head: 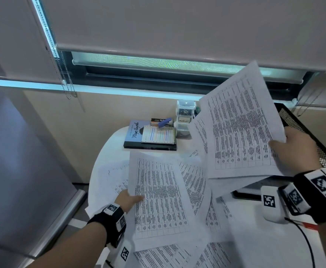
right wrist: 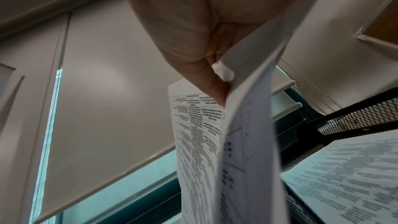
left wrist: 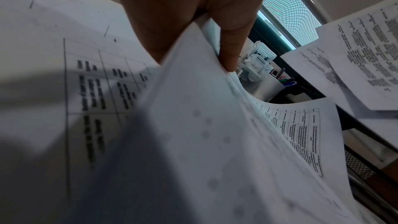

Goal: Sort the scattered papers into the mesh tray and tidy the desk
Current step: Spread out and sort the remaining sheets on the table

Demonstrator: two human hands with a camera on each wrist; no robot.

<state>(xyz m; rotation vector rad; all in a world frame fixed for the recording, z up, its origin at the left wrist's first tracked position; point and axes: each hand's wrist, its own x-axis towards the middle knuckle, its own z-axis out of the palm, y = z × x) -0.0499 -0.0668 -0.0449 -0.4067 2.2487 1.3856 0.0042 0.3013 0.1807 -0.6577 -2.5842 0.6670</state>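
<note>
Several printed sheets with tables lie scattered over a round white table (head: 108, 151). My left hand (head: 128, 200) pinches the left edge of one sheet (head: 158, 200), thumb on top; the left wrist view shows that sheet (left wrist: 215, 125) curling between thumb and fingers. My right hand (head: 295, 147) holds a few sheets (head: 241, 128) raised and tilted above the table's right side, next to the black mesh tray (head: 297, 120). In the right wrist view the sheets (right wrist: 247, 125) hang from the pinch, and the mesh tray (right wrist: 366, 118) has a printed page lying in it.
At the back of the table lies a stack of books (head: 150, 140) with a lined pad and a blue stapler (head: 165, 123) on top. Clear plastic boxes (head: 185, 117) stand beside it. A dark flat item (head: 247, 193) peeks from under the papers. A window with blinds is behind.
</note>
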